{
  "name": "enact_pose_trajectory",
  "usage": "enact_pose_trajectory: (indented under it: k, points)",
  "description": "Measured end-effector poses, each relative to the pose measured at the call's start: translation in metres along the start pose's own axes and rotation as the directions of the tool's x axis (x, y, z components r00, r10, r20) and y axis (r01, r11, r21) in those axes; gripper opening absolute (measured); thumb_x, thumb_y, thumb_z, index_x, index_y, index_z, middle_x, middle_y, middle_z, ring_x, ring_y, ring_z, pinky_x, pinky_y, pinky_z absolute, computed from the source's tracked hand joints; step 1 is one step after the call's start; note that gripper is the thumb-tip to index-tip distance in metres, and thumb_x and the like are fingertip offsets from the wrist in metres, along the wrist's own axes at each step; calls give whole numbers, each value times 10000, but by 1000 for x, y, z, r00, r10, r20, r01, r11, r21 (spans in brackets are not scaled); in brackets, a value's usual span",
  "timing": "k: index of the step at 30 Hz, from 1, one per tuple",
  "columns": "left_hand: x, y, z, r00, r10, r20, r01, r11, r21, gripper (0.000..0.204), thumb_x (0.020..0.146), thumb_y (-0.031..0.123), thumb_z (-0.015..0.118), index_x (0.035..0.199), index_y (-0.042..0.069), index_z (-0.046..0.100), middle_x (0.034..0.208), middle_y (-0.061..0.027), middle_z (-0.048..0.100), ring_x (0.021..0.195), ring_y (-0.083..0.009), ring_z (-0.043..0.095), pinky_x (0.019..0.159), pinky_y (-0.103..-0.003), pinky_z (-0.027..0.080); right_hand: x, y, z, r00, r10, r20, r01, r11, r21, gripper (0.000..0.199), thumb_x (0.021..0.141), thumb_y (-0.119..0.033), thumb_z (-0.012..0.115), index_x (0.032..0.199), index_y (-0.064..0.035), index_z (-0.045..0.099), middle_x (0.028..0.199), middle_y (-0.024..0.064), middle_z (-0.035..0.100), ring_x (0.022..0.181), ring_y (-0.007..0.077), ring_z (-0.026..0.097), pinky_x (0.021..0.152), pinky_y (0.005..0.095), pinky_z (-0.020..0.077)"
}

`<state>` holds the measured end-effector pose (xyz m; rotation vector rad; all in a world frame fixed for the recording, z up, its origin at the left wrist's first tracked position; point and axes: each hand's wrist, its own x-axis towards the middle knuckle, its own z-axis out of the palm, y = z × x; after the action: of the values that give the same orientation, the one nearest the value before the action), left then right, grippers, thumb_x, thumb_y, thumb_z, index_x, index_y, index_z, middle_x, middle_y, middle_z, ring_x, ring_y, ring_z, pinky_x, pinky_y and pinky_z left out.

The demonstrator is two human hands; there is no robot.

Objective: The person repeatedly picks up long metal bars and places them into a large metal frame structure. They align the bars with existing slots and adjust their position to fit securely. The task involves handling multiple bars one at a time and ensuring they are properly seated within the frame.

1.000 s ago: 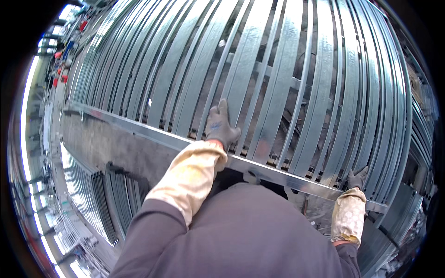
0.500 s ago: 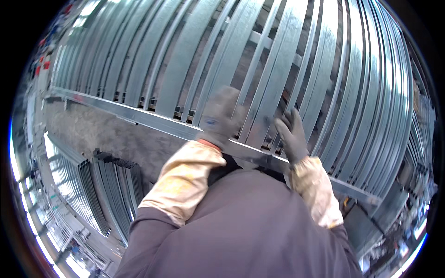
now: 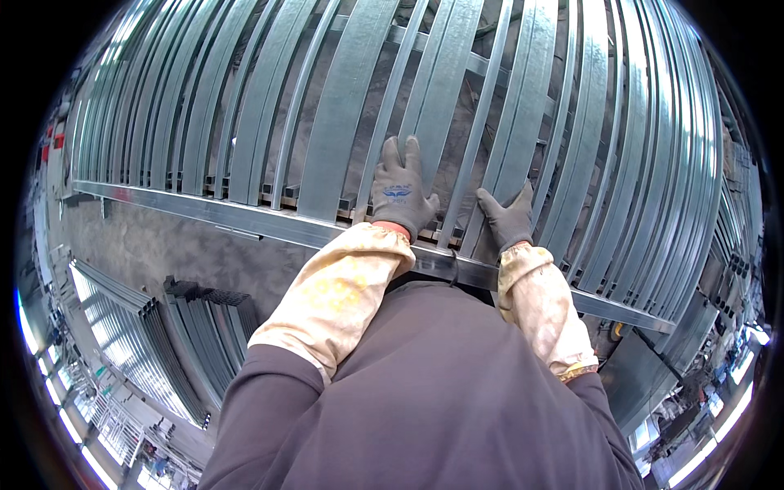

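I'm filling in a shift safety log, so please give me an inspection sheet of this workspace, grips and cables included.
Surface: metal rail along the near ends of the bars.
Job's things: grey bars side by side, with gaps.
Clutter: profile stacks at lower left.
Grips: left grip gloved, open, over bars; right grip gloved, open, at bars near the rail.
Cables: thin dark strand at the rail, kind unclear.
Surroundings: grey floor.

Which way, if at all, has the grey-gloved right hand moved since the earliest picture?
Yes: the right hand has moved left, away from the right end of the long silvery metal front rail.
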<state>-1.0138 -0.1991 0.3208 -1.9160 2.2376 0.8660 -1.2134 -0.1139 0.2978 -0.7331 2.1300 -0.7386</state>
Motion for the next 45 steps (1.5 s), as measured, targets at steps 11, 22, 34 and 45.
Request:
enact_pose_trajectory:
  k: [11, 22, 34, 45]
  points:
    - [-3, 19, -18, 992, -100, 78, 101, 995, -1, 1132, 730, 276, 881, 1626, 139, 203, 1602, -243, 242, 1372, -474, 457, 1133, -502, 450, 6, 19, 8, 996, -64, -55, 59, 995, -84, 1201, 725, -442, 927, 1601, 5, 239, 1486, 271, 513, 1388, 385, 509, 1164, 423, 410]
    - [-8, 3, -13, 999, 34, -10, -34, 998, -55, 1023, 771, 265, 848, 1600, 85, 276, 1605, -316, 256, 1450, -478, 388, 1191, -476, 388, -1, 15, 15, 986, -134, -102, 125, 988, -95, 1229, 752, -506, 901, 1622, 18, 208, 1569, 281, 419, 1472, 399, 411, 1215, 432, 336]
    - [34, -155, -60, 917, 77, -392, -211, 927, -311, 602, 941, 300, 712, 1446, 39, 513, 1454, -250, 548, 1340, -428, 542, 1111, -459, 465, -2, 22, 28, 928, -242, -283, 170, 951, -257, 1094, 821, -549, 824, 1597, 21, 303, 1579, 279, 428, 1465, 411, 432, 1215, 425, 356]
    - [76, -177, -54, 999, -48, -23, 30, 858, -514, 468, 1042, 367, 601, 1314, -11, 560, 1129, -248, 706, 1075, -374, 693, 925, -445, 524, -13, 11, 32, 934, -200, -297, 102, 944, -315, 1044, 831, -595, 777, 1589, -24, 342, 1540, 290, 475, 1427, 424, 476, 1185, 452, 388]
